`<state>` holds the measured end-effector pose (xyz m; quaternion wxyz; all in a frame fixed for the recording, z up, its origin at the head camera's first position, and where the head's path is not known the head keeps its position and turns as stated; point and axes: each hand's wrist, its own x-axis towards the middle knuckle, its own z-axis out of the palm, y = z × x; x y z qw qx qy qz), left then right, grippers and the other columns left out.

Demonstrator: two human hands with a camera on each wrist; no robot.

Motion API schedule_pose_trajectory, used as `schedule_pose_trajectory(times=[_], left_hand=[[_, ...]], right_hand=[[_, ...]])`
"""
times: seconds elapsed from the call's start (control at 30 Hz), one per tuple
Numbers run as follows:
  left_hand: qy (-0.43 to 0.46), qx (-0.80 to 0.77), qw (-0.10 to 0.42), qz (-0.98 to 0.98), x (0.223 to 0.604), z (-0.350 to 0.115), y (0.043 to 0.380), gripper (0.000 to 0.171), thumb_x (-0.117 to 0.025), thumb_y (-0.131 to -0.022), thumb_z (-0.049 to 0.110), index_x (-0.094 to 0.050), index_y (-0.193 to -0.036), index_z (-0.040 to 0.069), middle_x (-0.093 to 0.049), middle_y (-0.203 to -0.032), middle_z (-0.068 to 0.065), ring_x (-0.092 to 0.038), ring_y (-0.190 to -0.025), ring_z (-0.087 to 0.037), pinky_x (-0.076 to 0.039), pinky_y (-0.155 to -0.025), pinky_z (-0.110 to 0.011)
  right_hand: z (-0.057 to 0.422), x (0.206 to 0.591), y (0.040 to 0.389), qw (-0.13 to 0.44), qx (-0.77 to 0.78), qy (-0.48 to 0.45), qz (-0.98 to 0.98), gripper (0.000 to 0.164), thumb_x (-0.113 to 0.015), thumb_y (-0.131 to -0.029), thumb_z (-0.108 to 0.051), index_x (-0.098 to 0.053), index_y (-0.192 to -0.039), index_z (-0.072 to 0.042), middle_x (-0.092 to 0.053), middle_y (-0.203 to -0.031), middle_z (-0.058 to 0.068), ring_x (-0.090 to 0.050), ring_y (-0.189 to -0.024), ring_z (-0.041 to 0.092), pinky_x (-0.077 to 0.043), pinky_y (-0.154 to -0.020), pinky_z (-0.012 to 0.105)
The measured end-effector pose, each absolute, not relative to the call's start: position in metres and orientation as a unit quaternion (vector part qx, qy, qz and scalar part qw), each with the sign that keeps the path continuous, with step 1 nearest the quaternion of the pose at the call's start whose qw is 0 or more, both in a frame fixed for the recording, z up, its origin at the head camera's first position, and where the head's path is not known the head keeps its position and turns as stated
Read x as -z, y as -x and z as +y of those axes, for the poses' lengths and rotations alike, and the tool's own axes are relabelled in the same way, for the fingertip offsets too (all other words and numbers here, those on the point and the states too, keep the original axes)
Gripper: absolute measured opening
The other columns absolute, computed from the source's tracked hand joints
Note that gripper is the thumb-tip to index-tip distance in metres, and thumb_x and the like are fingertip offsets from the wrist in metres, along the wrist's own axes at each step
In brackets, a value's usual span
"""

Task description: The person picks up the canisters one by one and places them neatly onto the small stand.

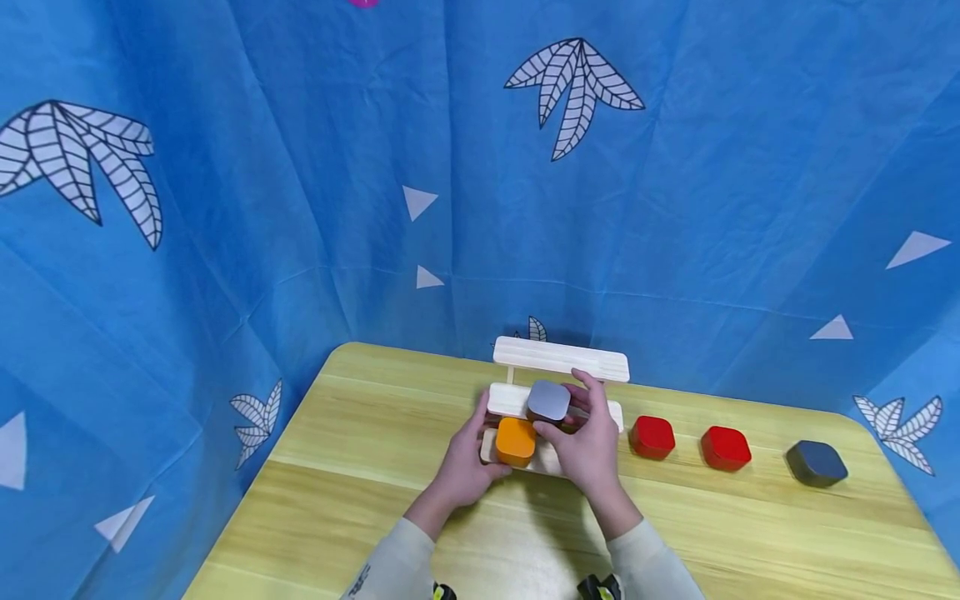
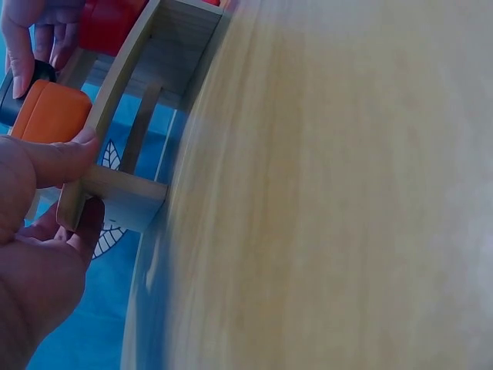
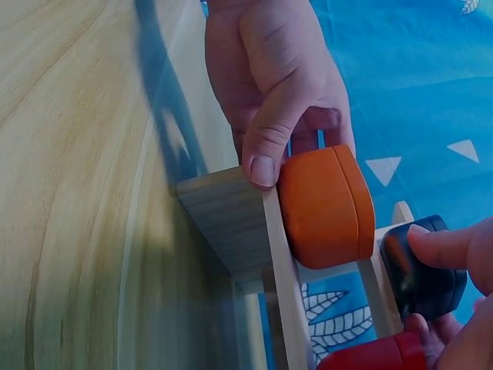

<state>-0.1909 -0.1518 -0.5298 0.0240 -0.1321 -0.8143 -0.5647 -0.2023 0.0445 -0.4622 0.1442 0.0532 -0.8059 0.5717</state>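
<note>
A pale wooden tiered rack (image 1: 561, 359) stands near the table's back edge. My left hand (image 1: 463, 467) grips its left end, thumb on the front board and fingers curled behind. Just beside that thumb, an orange rounded box (image 1: 516, 442) sits on the lowest tier. Between thumb and fingers, my right hand (image 1: 588, 447) pinches a dark grey rounded box (image 1: 549, 402) at the middle tier, behind the orange one. In the right wrist view a red rounded box (image 3: 368, 357) rests on the low tier under the right hand; the head view hides it.
On the wooden table (image 1: 360, 417), right of the rack, two red boxes, one nearer (image 1: 652, 437) and one farther (image 1: 726, 448), stand in a row with another dark grey box (image 1: 817, 463). A blue patterned curtain (image 1: 517, 233) hangs right behind the table.
</note>
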Motion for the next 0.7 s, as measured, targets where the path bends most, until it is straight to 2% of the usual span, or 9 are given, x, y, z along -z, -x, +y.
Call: schedule_pose_trajectory(times=[0.17, 0.7], left_hand=[[0.133, 0.564, 0.025, -0.815, 0.5301, -0.1514, 0.191, 0.125, -0.083, -0.074, -0.01, -0.004, -0.162, 0.027, -0.049, -0.142, 0.0, -0.046, -0.13, -0.019, -0.044, -0.104, -0.037], [0.132, 0.573, 0.022, -0.809, 0.5306, -0.1502, 0.1912, 0.124, -0.082, -0.073, -0.013, -0.005, -0.162, 0.025, -0.049, -0.141, -0.004, -0.049, -0.128, -0.021, -0.044, -0.104, -0.036]], right_hand=[[0.0421, 0.4623, 0.2041, 0.143, -0.568, -0.056, -0.808, 0.09, -0.089, -0.07, 0.004, -0.044, -0.145, -0.017, -0.06, -0.129, 0.011, -0.062, -0.11, 0.03, -0.056, -0.087, 0.043], [0.0367, 0.4616, 0.2094, 0.117, -0.574, -0.057, -0.808, 0.09, -0.088, -0.073, 0.001, -0.041, -0.146, -0.021, -0.06, -0.131, 0.008, -0.061, -0.11, 0.027, -0.055, -0.088, 0.04]])
